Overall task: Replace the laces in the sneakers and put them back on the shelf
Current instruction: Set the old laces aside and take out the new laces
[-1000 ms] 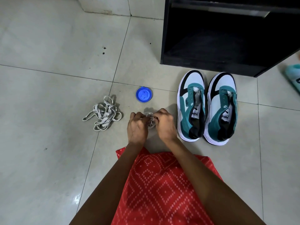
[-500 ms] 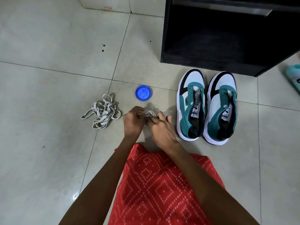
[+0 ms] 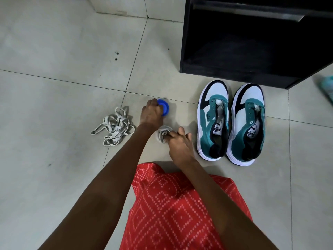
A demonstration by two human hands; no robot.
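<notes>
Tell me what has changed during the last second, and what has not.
The left hand let go of the small lace bundle and reached forward to the blue lid, which it now touches. The right hand still holds the bundle. The loose laces, both sneakers and the shelf stayed put.

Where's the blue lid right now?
Head view, mid-frame: the blue lid lies partly under the left hand, left of the sneakers, right of the loose lace pile.
</notes>
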